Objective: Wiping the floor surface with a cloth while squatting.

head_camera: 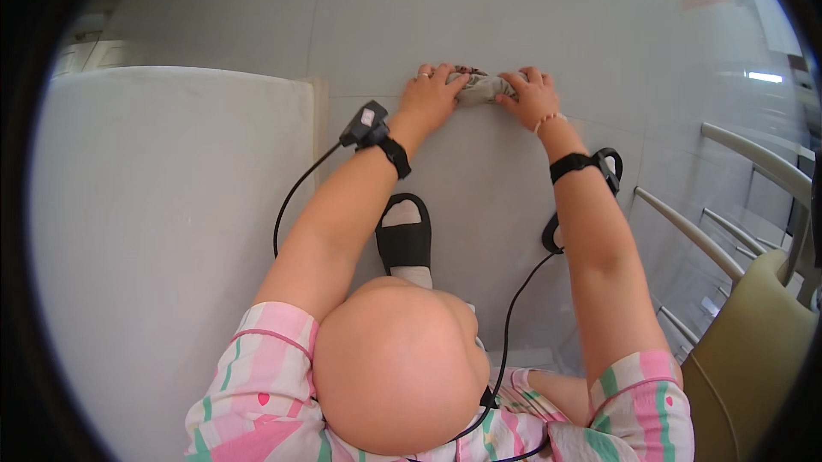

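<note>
A crumpled grey-beige cloth [478, 91] with a darker reddish patterned part lies low at the tiled floor, between my two hands. My left hand [433, 93] grips its left end, thumb pointing inward; a ring shows on one finger. At the cloth's right end, my right hand [532, 94] has its thumb and fingers closed on the fabric, with a beaded bracelet at the wrist. Both forearms wear black straps with small devices and cables. The cloth's underside is hidden.
A large white panel-like surface [180, 160] stands at the left. To the right are a chair with a yellow-green seat [745, 346] and pale legs. Black slippers [404, 243] are on my feet on the grey floor [514, 19]. Black cables hang beside my arms.
</note>
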A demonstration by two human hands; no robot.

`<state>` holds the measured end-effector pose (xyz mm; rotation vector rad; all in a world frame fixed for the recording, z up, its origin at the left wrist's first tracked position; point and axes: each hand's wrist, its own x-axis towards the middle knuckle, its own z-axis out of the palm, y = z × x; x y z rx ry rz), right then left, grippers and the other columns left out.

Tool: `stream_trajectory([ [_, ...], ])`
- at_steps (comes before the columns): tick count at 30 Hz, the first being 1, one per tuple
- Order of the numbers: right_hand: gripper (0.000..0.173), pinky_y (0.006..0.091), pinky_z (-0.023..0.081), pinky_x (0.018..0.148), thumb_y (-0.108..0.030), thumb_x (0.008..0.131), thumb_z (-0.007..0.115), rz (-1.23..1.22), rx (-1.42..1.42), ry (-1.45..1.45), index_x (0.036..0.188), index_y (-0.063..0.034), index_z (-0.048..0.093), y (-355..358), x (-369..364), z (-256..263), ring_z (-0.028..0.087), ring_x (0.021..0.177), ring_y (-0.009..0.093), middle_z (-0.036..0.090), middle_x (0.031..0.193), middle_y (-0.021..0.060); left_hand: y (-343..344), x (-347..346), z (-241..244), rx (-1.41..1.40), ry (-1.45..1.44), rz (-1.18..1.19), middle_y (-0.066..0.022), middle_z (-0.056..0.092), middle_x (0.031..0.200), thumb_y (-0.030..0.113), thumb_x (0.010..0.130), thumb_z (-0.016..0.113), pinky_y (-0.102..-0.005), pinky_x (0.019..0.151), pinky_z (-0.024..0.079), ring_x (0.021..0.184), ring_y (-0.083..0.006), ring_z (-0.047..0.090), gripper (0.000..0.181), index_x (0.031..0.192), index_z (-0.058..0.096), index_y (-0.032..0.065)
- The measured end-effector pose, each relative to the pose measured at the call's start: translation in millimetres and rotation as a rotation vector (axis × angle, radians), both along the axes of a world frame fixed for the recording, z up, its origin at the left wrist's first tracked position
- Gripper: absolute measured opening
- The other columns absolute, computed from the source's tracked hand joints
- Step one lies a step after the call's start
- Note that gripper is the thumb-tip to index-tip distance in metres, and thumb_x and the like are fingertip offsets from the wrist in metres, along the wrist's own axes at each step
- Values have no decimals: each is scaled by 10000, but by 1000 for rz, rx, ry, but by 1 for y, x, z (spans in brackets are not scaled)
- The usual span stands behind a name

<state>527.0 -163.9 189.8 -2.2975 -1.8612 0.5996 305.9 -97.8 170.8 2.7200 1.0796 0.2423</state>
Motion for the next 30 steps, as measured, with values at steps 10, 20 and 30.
stream_trajectory([
  [10, 418, 461, 483, 868, -276, 768, 752, -171, 40, 62, 1165, -216, 637, -175, -98, -15, 473, 1092, 351, 547, 1124, 96, -100, -64, -3, -287, 48, -272, -59, 576, 1148, 105, 711, 721, -411, 816, 534, 1015, -312, 595, 411, 1107, 642, 183],
  [20, 719, 357, 500, 887, -501, 840, 715, -356, -358, 691, 1338, -14, 534, -159, -16, 73, 623, 1076, 248, 652, 1196, 170, -36, 35, 135, -760, 448, -355, -142, 697, 965, 201, 722, 657, -370, 733, 531, 904, -240, 671, 404, 1102, 651, 62],
  [30, 679, 342, 599, 764, -564, 849, 652, -55, -538, 149, 1335, -98, 565, -126, 51, 337, 646, 1033, 198, 644, 1188, 107, -44, 75, 291, -813, 152, -366, -53, 654, 1017, 244, 790, 618, -306, 824, 480, 941, -178, 594, 399, 1147, 650, 70],
])
